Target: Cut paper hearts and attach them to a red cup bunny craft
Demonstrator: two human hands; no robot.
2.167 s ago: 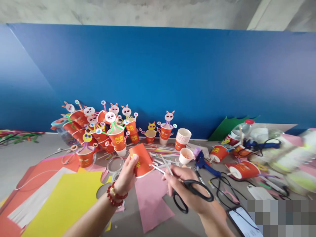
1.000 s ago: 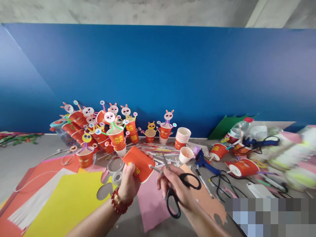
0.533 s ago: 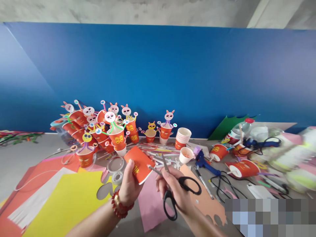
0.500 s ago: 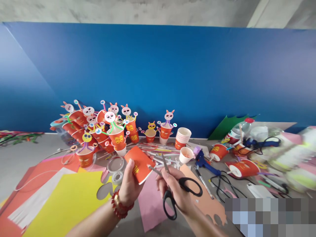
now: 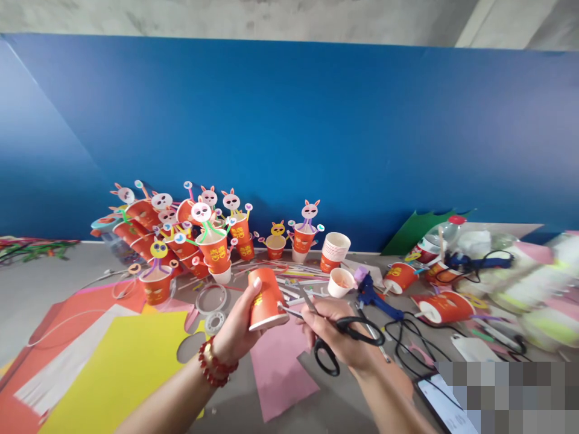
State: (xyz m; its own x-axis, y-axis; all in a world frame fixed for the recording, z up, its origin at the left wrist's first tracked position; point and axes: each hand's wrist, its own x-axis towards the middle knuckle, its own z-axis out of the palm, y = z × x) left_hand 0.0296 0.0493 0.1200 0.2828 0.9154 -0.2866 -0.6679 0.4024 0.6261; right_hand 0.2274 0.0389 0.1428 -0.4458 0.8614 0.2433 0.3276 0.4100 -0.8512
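My left hand (image 5: 242,319) is wrapped round a red paper cup (image 5: 265,298) with yellow characters, its white rim facing down toward me. In my right hand (image 5: 332,331) is a pair of black-handled scissors (image 5: 326,357), held by the blade area with the handles hanging free. One blade tip touches the side of the cup near its rim. Beneath both hands lies a pink paper sheet (image 5: 280,374). Whether the tip has pierced the cup is too small to tell.
Decorated cups (image 5: 212,247) crowd the back left. A cup stack (image 5: 335,250) and a small white cup (image 5: 341,282) stand behind my hands. Blue glue gun (image 5: 375,295) and cables lie right. Yellow paper (image 5: 117,361) covers the left; a phone (image 5: 441,401) lies front right.
The cup has turned more upright and moved slightly right in my left hand. My right hand has shifted right with the scissors, whose handles have moved right. The phone shows more.
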